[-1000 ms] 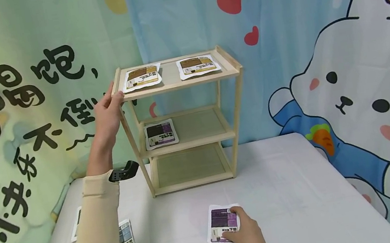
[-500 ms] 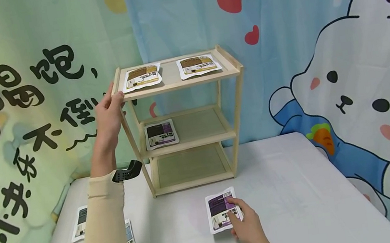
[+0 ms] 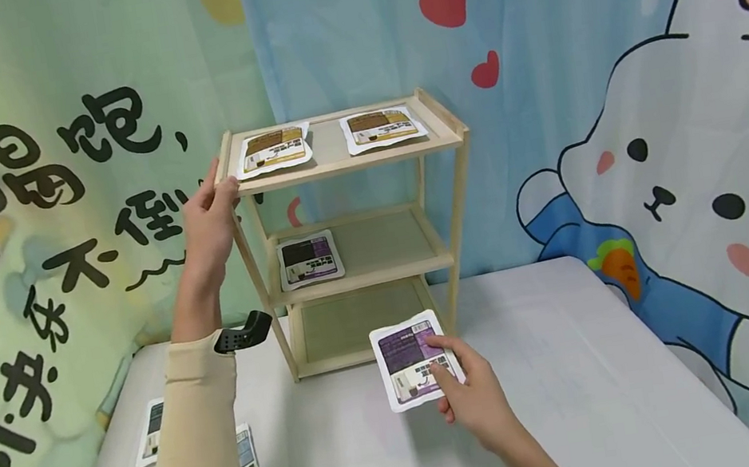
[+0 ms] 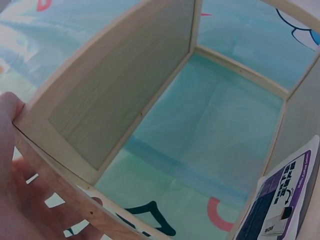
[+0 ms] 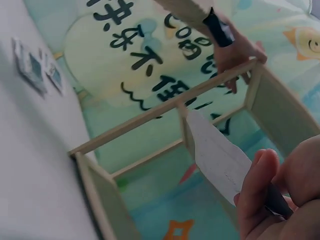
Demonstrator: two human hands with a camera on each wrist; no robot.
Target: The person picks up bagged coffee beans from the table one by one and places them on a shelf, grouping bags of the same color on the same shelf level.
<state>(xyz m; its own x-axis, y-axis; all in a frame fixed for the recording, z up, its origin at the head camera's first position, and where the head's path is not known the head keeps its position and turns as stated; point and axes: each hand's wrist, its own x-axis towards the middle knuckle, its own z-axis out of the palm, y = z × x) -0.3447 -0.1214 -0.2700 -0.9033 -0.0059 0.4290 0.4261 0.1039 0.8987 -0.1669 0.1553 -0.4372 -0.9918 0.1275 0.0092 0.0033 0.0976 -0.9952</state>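
My right hand (image 3: pixel 475 396) pinches a white pouch with a purple label (image 3: pixel 410 361) by its right edge, thumb on the front. The pouch hangs above the table, in front of the lowest tier of a wooden shelf rack (image 3: pixel 343 167). In the right wrist view the pouch's plain white back (image 5: pixel 217 155) shows. My left hand (image 3: pixel 207 218) grips the top-left corner of the rack; in the left wrist view its fingers (image 4: pixel 30 182) wrap the side rail. A similar purple pouch (image 3: pixel 309 259) lies at the left of the middle tier.
Two pouches with brown-yellow labels, one at the left (image 3: pixel 273 150) and one at the right (image 3: pixel 384 128), lie on the top tier. Left on the white table (image 3: pixel 588 395) are a dark-labelled pouch (image 3: pixel 151 432) and a blue-labelled pouch (image 3: pixel 247 464), partly behind my left arm. Printed curtains (image 3: pixel 343 20) hang behind.
My right hand has lifted the purple pouch off the table and carried it forward toward the rack. The left hand keeps its hold on the rack's corner.
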